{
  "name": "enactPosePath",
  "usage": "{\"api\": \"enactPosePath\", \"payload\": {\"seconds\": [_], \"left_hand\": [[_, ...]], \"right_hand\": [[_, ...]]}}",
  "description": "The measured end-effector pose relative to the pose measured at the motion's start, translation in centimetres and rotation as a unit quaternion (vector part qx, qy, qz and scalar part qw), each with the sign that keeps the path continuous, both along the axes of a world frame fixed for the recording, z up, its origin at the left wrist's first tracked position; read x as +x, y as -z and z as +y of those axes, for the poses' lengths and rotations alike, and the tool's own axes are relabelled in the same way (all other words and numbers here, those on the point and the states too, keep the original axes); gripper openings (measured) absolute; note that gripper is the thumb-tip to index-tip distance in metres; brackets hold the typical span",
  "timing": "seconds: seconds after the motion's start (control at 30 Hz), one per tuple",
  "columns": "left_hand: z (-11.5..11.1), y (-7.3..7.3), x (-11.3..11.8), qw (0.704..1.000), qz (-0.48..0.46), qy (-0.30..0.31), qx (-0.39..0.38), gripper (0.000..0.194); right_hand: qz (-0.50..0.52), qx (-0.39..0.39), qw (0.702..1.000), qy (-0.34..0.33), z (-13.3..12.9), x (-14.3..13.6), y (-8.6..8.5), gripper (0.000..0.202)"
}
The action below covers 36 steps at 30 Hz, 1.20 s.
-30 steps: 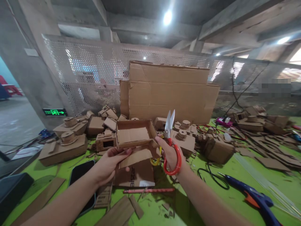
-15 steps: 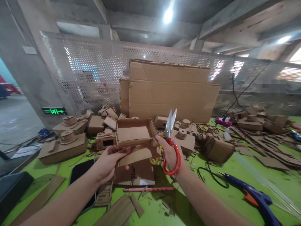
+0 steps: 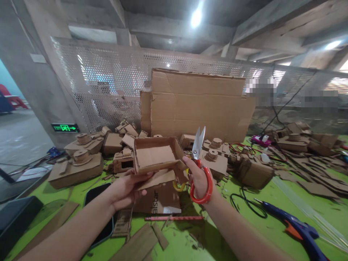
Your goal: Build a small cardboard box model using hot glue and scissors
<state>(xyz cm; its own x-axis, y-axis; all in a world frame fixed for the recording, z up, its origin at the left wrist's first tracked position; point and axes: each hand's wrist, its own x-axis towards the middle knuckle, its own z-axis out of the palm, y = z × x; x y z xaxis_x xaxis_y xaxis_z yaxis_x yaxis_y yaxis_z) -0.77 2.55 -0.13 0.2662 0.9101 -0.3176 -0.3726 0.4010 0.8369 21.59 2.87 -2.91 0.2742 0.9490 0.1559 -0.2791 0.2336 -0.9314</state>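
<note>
An open, shallow cardboard box (image 3: pixel 155 154) is raised above the green table, its hollow side facing me. My left hand (image 3: pixel 126 190) grips its lower left edge, where a loose cardboard flap (image 3: pixel 160 178) hangs under the box. My right hand (image 3: pixel 199 181) has red-handled scissors (image 3: pixel 202 188) hooked round it, their blades pointing up and slightly parted. Its fingertips touch the box's right corner. Beneath the box lies a printed cardboard piece (image 3: pixel 156 201), with a yellow ring (image 3: pixel 178 186) partly hidden behind the flap.
A blue glue gun (image 3: pixel 292 219) and its black cable lie at right. A dark phone (image 3: pixel 99 214) lies under my left forearm. A pink pencil (image 3: pixel 174 218) crosses the front. Cardboard models (image 3: pixel 77 168) and scraps surround the hands; a large cardboard sheet (image 3: pixel 199 108) stands behind.
My left fingers have slid further under the box, and the flap now sits closer beneath it. The right hand still carries the scissors. The whole view has shifted slightly.
</note>
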Motion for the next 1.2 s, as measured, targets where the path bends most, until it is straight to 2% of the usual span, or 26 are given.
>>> {"api": "enactPosePath", "payload": {"seconds": [0.07,0.13,0.27,0.37,0.43,0.53,0.6,0.7,0.77,0.83,0.9,1.0,1.1,1.2], "left_hand": [[0.0,0.1,-0.1,1.000,0.009,0.013,-0.024,0.018],[0.1,0.0,-0.1,0.999,0.043,0.003,-0.010,0.018],[0.7,0.2,-0.4,0.983,0.156,-0.001,0.097,0.021],[1.3,0.5,-0.6,0.959,0.206,0.002,0.193,0.035],[1.4,0.5,-0.6,0.965,0.152,-0.037,0.210,0.049],[1.3,-0.1,-0.6,0.979,0.031,-0.080,0.187,0.066],[1.1,-0.7,-0.6,0.982,0.017,-0.077,0.173,0.065],[0.9,-0.9,-0.8,0.980,0.091,-0.053,0.168,0.055],[0.9,-0.5,-0.9,0.976,0.144,-0.024,0.163,0.049],[1.0,-0.1,-0.9,0.974,0.160,-0.015,0.157,0.044],[1.1,0.0,-0.8,0.975,0.144,-0.049,0.162,0.041],[1.0,-0.5,-0.5,0.968,0.089,-0.150,0.179,0.032],[0.9,-1.1,-0.3,0.961,0.020,-0.230,0.154,0.021],[0.9,-1.0,-0.2,0.953,-0.010,-0.258,0.156,0.018]], "right_hand": [[0.026,-0.006,1.000,0.013,0.2,0.4,-0.3,0.042],[0.052,-0.003,0.998,0.047,0.8,1.2,-0.8,0.043],[0.105,-0.003,0.989,0.109,2.0,2.9,-1.1,0.046],[0.086,-0.003,0.993,0.084,2.3,3.1,-0.5,0.044],[0.046,-0.006,0.997,0.056,2.0,2.9,-0.2,0.044],[-0.053,-0.012,0.998,0.020,1.1,2.5,-0.3,0.045],[-0.125,0.001,0.992,-0.007,0.5,2.4,-0.8,0.044],[-0.198,0.030,0.979,-0.042,0.0,2.4,-1.2,0.044],[-0.210,0.048,0.975,-0.048,0.1,2.3,-1.0,0.048],[-0.194,0.060,0.978,-0.035,0.4,2.2,-0.7,0.053],[-0.162,0.055,0.985,-0.030,0.8,2.1,-0.3,0.057],[-0.139,0.035,0.988,-0.057,0.9,1.9,-0.1,0.060],[-0.238,0.053,0.967,-0.075,0.3,1.8,-0.2,0.055],[-0.372,0.065,0.921,-0.094,-0.7,1.6,-0.5,0.048]]}}
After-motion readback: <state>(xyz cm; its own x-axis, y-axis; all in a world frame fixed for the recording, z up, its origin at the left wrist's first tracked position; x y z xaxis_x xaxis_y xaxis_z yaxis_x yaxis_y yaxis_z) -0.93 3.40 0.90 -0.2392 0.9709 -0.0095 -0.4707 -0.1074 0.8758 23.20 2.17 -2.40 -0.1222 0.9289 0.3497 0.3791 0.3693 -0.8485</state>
